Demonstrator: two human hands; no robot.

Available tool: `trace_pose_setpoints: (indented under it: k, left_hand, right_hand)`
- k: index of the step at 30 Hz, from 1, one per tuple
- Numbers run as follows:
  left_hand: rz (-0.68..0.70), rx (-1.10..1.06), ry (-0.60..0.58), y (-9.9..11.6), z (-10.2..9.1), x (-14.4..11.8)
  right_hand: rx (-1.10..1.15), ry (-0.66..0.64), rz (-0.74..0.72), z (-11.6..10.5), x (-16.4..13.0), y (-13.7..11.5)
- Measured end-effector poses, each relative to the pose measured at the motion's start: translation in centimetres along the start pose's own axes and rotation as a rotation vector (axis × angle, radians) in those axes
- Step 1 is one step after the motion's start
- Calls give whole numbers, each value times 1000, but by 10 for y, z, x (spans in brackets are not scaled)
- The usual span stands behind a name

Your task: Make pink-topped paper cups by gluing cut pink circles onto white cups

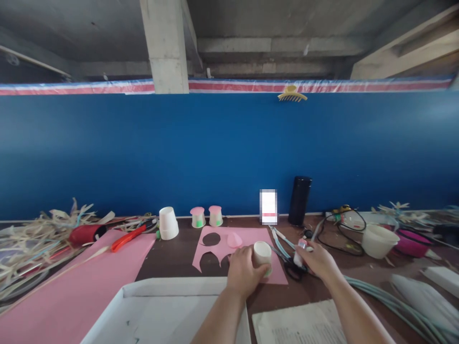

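My left hand [247, 270] is wrapped round a small white paper cup [262, 252], above a cut sheet of pink paper [249, 234]. Green shows low on the cup's side. A small white tube with a reddish label [300, 253] is in the fingers of my right hand [318, 258], a short way right of the cup. Just below the tube lie black-handled scissors [294, 270]. On the pink sheet, which has round cut-outs, rests a loose pink paper piece [234, 240]. Behind it stand two small cups [198, 218] [215, 216] with pink paper tops.
A white cup stack [168, 223] stands left of the pink-topped cups. A white tray [172, 310] and printed paper [299, 322] lie in front. At the back stands a black bottle [300, 200]. Cables [383, 296] and a white tub [379, 241] are on the right; paper strips [39, 239] pile up left.
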State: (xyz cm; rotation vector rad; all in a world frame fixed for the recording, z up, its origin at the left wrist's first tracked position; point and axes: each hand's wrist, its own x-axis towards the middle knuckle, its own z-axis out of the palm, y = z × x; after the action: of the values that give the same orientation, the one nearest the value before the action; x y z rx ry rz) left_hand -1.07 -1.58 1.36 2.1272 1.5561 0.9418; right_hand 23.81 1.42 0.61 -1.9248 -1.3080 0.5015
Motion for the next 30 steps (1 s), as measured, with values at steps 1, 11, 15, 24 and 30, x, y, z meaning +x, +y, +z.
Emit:
trace_pose_setpoints:
  k: [1, 11, 15, 24, 30]
  left_hand:
    - [-3, 5, -6, 0, -1, 0]
    - [28, -38, 10, -3, 0, 0]
    - [24, -31, 4, -3, 1, 0]
    - [22, -33, -10, -2, -1, 0]
    - [11, -21, -10, -2, 0, 0]
  right_hand:
    - [-41, -2, -7, 0, 1, 2]
    - [-293, -50, -36, -7, 11, 19]
    - [-330, -67, -27, -13, 15, 28]
    - [-388, -70, 4, -14, 12, 28]
    - [-408, 32, 56, -22, 3, 12]
